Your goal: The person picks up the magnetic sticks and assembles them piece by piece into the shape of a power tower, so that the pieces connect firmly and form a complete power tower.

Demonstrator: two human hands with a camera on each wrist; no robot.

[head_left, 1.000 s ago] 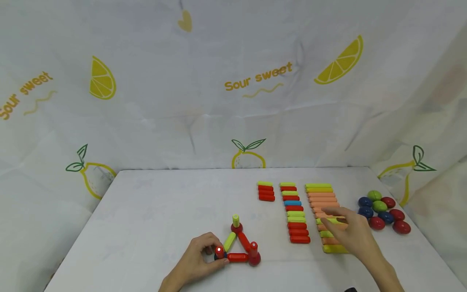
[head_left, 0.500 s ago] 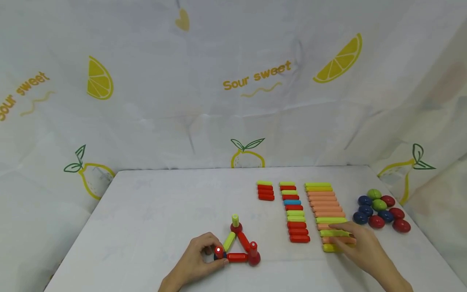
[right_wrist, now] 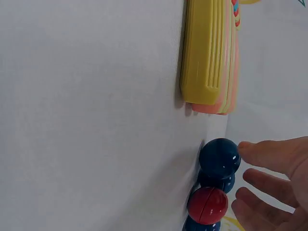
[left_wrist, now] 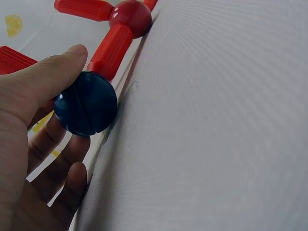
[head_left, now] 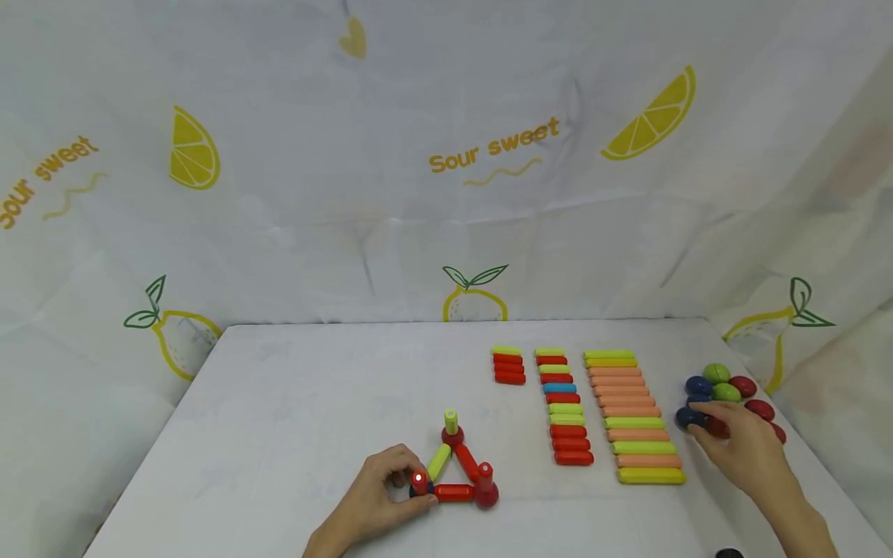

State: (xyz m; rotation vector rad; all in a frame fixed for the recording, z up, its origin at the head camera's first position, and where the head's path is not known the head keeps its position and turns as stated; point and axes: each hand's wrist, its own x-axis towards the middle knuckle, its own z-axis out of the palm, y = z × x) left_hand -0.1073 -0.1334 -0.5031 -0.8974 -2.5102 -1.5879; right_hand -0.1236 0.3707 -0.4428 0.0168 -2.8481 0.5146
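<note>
**Left hand [head_left: 387, 490] on the triangle frame [head_left: 467, 463], right hand [head_left: 741, 443] by the group of balls [head_left: 726, 394]**

I have the left hand at the near-left corner of the triangle frame, thumb and fingers clamped on the blue corner ball [left_wrist: 86, 105]. A short upright red rod [head_left: 418, 482] stands in that ball. From there a red base rod [head_left: 455, 492] runs along the frame's near side to a near red ball [head_left: 487, 498], and a yellow-green side rod [head_left: 439, 462] runs up the frame's left side to a far red ball [head_left: 453, 439]. The frame rests on the white counter [head_left: 314, 387].

I have the right hand well to the right of the frame, over the red, blue and green balls. Its thumb and fingers are apart; the thumb tip is right at a loose blue ball [right_wrist: 220, 158], and I cannot tell whether they touch.

Beyond the frame and to its right I see a small stack of short rods [head_left: 509, 369]. Farther right of the frame lie a column of short rods [head_left: 565, 408], mostly red and yellow-green, then a column of long rods [head_left: 627, 401] in peach, yellow and yellow-green. Well beyond the frame hangs a white lemon-print cloth [head_left: 307, 263].
</note>
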